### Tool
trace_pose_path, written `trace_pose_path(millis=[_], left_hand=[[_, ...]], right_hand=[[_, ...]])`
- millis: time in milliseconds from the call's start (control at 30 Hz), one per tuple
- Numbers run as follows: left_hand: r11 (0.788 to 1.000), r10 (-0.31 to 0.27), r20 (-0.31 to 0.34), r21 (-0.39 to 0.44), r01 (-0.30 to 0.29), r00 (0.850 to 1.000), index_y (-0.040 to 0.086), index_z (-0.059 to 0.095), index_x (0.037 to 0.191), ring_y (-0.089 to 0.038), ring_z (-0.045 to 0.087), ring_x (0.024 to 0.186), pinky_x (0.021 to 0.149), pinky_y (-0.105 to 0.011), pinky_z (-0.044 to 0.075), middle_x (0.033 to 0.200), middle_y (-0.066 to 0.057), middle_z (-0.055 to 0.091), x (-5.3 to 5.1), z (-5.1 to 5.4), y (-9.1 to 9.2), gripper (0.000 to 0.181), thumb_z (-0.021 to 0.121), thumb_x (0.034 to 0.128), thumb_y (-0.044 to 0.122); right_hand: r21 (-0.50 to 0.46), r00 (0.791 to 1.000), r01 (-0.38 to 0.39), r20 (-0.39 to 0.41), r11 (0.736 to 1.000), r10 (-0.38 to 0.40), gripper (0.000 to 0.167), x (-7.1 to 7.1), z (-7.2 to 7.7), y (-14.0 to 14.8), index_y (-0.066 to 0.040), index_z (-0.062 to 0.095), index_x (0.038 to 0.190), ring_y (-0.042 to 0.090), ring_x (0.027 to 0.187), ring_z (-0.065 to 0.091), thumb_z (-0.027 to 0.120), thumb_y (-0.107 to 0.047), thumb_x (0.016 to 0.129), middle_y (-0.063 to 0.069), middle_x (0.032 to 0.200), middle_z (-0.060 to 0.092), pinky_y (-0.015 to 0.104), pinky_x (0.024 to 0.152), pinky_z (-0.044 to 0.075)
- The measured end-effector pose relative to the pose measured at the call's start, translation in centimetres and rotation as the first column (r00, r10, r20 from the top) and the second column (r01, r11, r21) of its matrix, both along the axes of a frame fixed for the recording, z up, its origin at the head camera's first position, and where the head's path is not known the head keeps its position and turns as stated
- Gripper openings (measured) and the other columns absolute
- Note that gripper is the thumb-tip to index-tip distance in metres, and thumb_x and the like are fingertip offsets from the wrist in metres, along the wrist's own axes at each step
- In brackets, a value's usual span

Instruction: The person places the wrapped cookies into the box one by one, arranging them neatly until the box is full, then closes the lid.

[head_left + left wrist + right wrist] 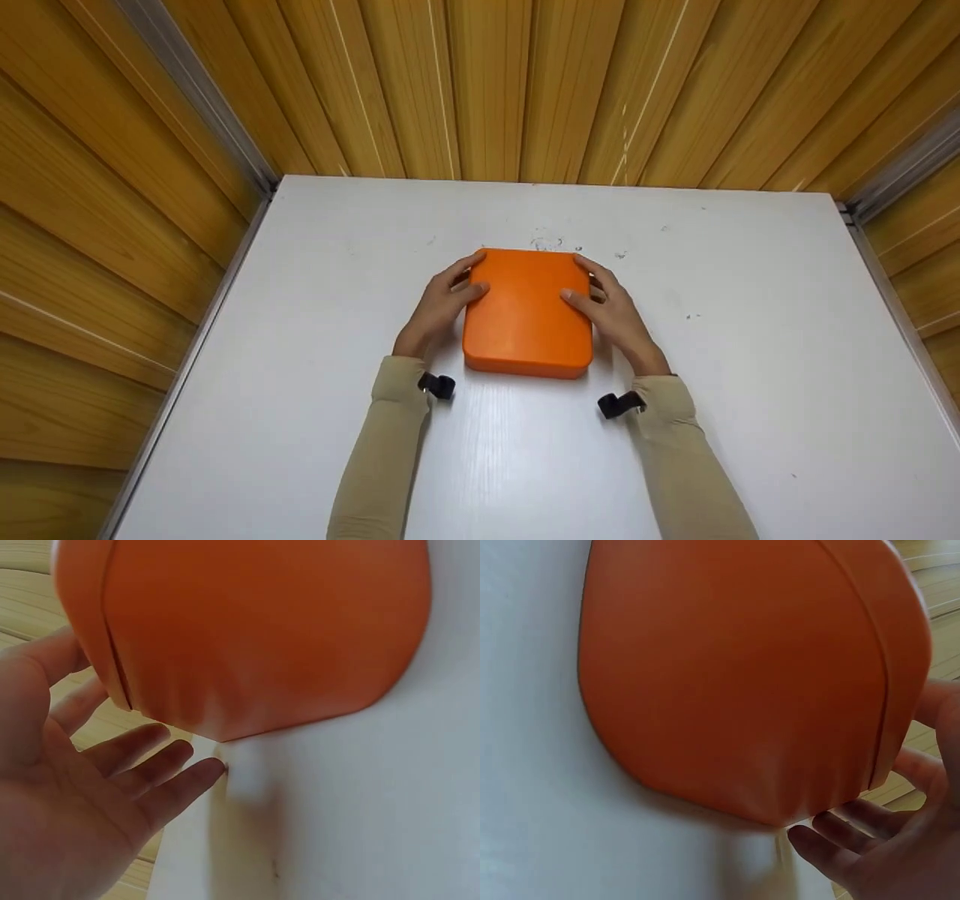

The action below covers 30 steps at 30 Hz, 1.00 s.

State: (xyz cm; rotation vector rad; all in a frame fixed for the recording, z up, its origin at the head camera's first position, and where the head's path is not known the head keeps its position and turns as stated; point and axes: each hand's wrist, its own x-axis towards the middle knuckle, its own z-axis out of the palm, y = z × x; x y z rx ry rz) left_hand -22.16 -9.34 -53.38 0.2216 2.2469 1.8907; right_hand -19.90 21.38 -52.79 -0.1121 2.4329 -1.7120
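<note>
An orange lidded box (529, 311) with rounded corners sits on the white table (300, 450). My left hand (442, 304) holds its left side near the far corner, thumb on the top and forefinger at the corner. On the opposite side my right hand (616, 315) grips it the same way. In the left wrist view, a thin dark gap shows under the lid rim (82, 622); the lower fingers (184, 784) spread below it. The right wrist view shows the lid seam (885, 697), with the lower fingers (825, 851) beside the box. The box's contents are hidden.
Wood-patterned panels (487, 90) wall the table at the back and both sides. Metal posts (206, 90) stand at the corners. A small black wrist device (442, 387) sticks out from each sleeve. Small dark marks (547, 244) dot the tabletop behind the box.
</note>
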Motion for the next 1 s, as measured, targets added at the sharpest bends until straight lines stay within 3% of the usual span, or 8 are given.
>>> trace_pose_path(millis=[267, 1000], left_hand=[[1.000, 0.004, 0.027, 0.025, -0.005, 1.000, 0.033, 0.056, 0.156, -0.029, 0.051, 0.142, 0.118, -0.045, 0.041, 0.160, -0.001, 0.050, -0.4, -0.5, 0.2, 0.059, 0.074, 0.1000, 0.028], [0.995, 0.011, 0.074, 0.101, -0.018, 0.997, 0.039, 0.061, 0.149, -0.024, 0.059, 0.130, 0.112, -0.045, 0.046, 0.147, -0.002, 0.059, -0.8, -1.3, 0.1, 0.056, 0.077, 0.0967, 0.028]], right_hand=[[-0.021, 1.000, 0.000, -0.018, 1.000, 0.000, 0.078, -0.6, -0.9, 0.2, -0.031, 0.036, 0.167, 0.032, 0.150, 0.038, 0.072, -0.050, 0.100, 0.007, 0.168, 0.036, 0.055, 0.122, 0.031], [-0.012, 1.000, -0.016, 0.015, 1.000, 0.017, 0.076, -0.9, -1.2, -0.1, -0.033, 0.028, 0.169, 0.037, 0.151, 0.035, 0.067, -0.044, 0.105, 0.011, 0.170, 0.031, 0.058, 0.123, 0.028]])
